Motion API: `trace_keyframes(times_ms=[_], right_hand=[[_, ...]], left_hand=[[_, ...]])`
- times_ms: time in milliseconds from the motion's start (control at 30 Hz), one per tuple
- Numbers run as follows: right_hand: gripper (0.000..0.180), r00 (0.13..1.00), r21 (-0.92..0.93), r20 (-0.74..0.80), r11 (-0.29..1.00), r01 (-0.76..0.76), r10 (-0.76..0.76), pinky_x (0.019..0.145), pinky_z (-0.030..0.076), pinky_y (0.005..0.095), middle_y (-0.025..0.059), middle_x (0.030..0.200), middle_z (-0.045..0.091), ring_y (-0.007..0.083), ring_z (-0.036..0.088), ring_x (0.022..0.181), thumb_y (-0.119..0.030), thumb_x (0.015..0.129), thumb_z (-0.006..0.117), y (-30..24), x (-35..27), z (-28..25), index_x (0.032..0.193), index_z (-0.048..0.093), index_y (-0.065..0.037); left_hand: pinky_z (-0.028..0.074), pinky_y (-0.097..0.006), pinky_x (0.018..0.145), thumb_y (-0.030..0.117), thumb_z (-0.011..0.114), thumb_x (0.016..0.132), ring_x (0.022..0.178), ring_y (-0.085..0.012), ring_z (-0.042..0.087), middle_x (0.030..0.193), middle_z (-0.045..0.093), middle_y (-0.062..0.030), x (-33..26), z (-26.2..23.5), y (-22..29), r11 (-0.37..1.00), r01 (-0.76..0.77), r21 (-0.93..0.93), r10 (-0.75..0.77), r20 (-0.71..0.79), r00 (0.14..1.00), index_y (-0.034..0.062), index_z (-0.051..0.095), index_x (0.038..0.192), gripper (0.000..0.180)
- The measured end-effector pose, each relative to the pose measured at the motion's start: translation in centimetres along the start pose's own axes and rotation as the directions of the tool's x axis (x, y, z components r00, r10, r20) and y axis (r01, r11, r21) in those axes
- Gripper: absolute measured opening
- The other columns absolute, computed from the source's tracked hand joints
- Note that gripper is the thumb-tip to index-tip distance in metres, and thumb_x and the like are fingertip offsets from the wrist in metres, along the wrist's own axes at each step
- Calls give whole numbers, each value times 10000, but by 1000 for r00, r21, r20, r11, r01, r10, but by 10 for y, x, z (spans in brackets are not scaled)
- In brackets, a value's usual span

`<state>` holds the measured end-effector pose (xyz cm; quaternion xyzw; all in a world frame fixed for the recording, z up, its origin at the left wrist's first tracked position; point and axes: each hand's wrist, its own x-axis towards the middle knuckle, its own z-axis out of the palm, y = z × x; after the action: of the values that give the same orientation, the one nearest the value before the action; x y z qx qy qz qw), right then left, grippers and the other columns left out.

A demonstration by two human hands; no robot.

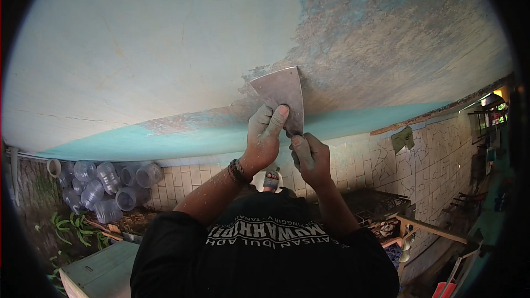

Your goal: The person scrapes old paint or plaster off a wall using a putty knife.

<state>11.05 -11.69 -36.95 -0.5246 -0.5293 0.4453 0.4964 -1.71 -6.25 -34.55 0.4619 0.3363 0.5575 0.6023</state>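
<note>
A wide metal scraper (pixel 281 89) is tilted, its broad edge lying against a pale painted wall (pixel 165 38). My left hand (pixel 265 135) grips the blade's lower left side, its thumb pressed flat on the metal. Below it, my right hand (pixel 311 159) is closed round the narrow handle end, which its fingers mostly hide. Both hands are coated with grey dust. Right of the blade spreads a rough, stripped patch (pixel 381 49) of the wall, mottled grey and blue. A turquoise band (pixel 110 139) runs along the wall's bottom.
Several clear plastic jars (pixel 107 179) lie heaped at the wall's foot on the left, near green plants (pixel 74 229) and a pale green box (pixel 102 270). Broken-tile flooring (pixel 430 157) stretches right, with a dark green cloth (pixel 403 139) by the wall. A wooden frame (pixel 436 228) stands lower right.
</note>
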Motion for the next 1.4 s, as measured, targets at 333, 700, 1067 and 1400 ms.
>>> trace_keyframes(times_ms=[333,700,1067,1400], right_hand=[[303,998,-283,66,959,30,-12,450,384,285,75,521,492,99,452,469,-247,874,640,-36,13,-36,754,583,25],[323,998,-387,54,921,45,-26,456,401,312,124,539,522,148,463,459,-276,845,670,-52,19,-36,729,585,13],[320,990,-93,78,988,127,-120,437,336,252,20,539,462,72,402,468,-279,915,580,-18,12,-7,752,559,-4],[332,994,340,87,936,-95,69,382,252,201,-52,546,416,18,336,430,-294,964,485,-18,6,13,767,537,-32]], left_hand=[[437,-240,727,245,497,966,762,-88,551,872,620,-29,2,11,-13,977,-52,-207,47,-30,998,10,581,948,251],[363,-194,597,245,526,953,707,-46,477,815,568,26,6,12,1,926,29,-377,-67,-87,994,54,594,970,203],[422,-228,668,226,525,953,715,-74,520,789,592,-1,1,-8,-5,993,-65,-102,55,-98,994,21,577,883,223],[556,-391,659,341,413,982,713,-308,664,798,642,-206,8,6,15,965,109,-237,-69,169,983,-4,459,1064,357]])
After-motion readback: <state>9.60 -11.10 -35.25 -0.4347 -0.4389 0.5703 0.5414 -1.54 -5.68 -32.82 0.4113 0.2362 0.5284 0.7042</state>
